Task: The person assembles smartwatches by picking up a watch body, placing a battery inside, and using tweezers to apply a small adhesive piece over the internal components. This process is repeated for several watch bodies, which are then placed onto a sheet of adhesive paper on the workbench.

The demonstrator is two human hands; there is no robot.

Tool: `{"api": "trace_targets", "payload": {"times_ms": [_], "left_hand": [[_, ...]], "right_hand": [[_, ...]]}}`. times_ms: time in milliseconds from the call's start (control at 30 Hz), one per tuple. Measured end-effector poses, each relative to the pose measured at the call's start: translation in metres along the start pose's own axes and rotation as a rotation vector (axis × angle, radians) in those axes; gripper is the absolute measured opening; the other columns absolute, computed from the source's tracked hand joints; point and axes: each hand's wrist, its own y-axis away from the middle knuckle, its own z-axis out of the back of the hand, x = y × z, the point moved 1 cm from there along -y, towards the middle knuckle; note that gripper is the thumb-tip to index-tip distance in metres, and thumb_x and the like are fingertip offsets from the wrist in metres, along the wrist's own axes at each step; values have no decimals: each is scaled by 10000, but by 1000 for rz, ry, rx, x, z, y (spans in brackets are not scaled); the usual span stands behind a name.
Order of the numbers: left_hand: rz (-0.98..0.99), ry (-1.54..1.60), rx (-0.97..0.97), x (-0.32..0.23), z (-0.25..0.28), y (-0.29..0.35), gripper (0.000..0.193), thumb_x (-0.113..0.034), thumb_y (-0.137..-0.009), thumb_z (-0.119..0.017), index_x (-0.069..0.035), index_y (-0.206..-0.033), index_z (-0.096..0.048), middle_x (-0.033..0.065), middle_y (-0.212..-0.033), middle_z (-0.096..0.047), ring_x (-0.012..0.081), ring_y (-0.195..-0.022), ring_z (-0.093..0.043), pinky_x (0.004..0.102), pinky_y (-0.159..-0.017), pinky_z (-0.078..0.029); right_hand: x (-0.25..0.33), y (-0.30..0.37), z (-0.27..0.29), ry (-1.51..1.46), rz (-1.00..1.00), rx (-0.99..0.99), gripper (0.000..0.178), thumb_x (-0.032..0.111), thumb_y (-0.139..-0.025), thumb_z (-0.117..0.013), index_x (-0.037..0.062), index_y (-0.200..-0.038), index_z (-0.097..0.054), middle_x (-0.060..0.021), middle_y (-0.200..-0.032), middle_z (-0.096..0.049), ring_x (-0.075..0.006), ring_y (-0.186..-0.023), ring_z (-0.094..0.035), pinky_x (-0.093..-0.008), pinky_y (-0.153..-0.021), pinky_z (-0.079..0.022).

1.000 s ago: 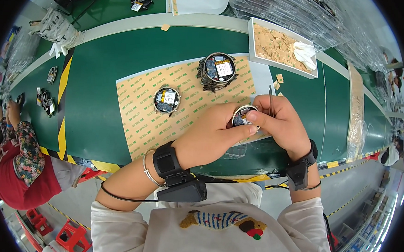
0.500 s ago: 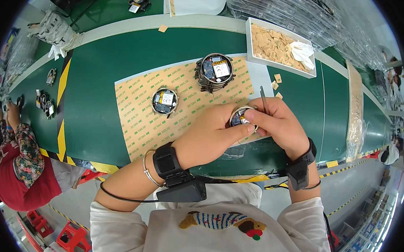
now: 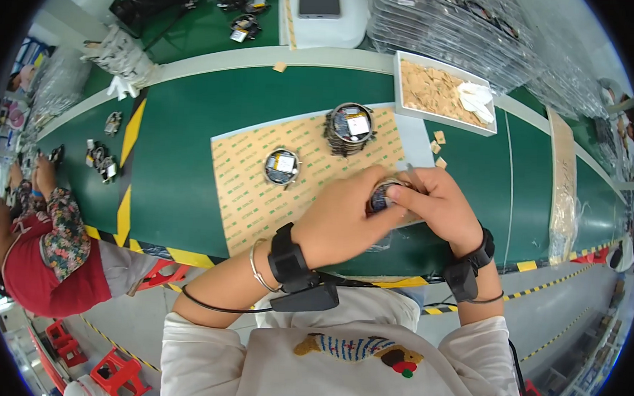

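My left hand [image 3: 348, 217] is closed round the edge of a round, watch-like casing [image 3: 380, 198] with a circuit board inside, held above the sheet's right part. My right hand [image 3: 445, 212] has its thumb pressed on the board's top. A slim metal tool [image 3: 413, 176], apparently tweezers, sticks out between the right fingers. Fingers and blur hide most of the casing's inside. To the left lies one similar open casing [image 3: 282, 167] with a white-labelled battery. Farther back stands a stack of such casings [image 3: 350, 124]. Both rest on a tan printed sheet [image 3: 242, 194].
A white box [image 3: 443, 119] of small tan pads and a crumpled white tissue stands at the back right. Loose pads [image 3: 439, 137] lie before it. Plastic trays [image 3: 447, 33] are piled behind. At far left, a co-worker in red [image 3: 55, 277] sits by more small electronic parts [image 3: 101, 161].
The view has shifted, so the bench appears farther right and lower. My hands stay together on the casing; the tool now leans lower and the casing is tilted more.
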Motion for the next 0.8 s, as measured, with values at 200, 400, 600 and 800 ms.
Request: {"api": "trace_targets", "payload": {"times_ms": [200, 400, 600, 800], "left_hand": [[-268, -713, -270, -20, 13, 42, 358, -218, -673, -757, -50, -950, -604, 108, -878, -615, 281, -776, -587, 351, -652, -471], [-320, -1072, -597, 2, 67, 45, 392, -303, -640, -752, -31, -867, -583, 113, -797, -571, 303, -771, -569, 409, -648, -447], [-50, -1185, -592, 0, 80, 42, 479, -360, -632, -765, -7, -924, -626, 142, -897, -631, 310, -832, -596, 407, -774, -452], [59, -880, -978, 4, 162, 78, 372, -333, -801, -613, 25, -895, -650, 205, -884, -649, 354, -824, -622, 413, -717, -491]], "right_hand": [[-9, 6, -9, 100, 49, 32, 167, 126, -859, -607, -5, -761, -573, 40, -627, -491, -27, -584, -398, -202, -521, -331], [6, 6, -16, 262, 105, -38, 150, 115, -839, -624, 2, -764, -560, 35, -606, -463, -39, -563, -375, -214, -503, -312], [-6, 9, -14, 280, 152, -119, 130, 90, -830, -616, 2, -759, -551, 36, -584, -417, -46, -544, -347, -218, -494, -290], [-9, 11, -4, 279, 154, -154, 109, 61, -812, -635, -11, -778, -559, 46, -588, -437, -24, -546, -362, -201, -486, -283]]}}
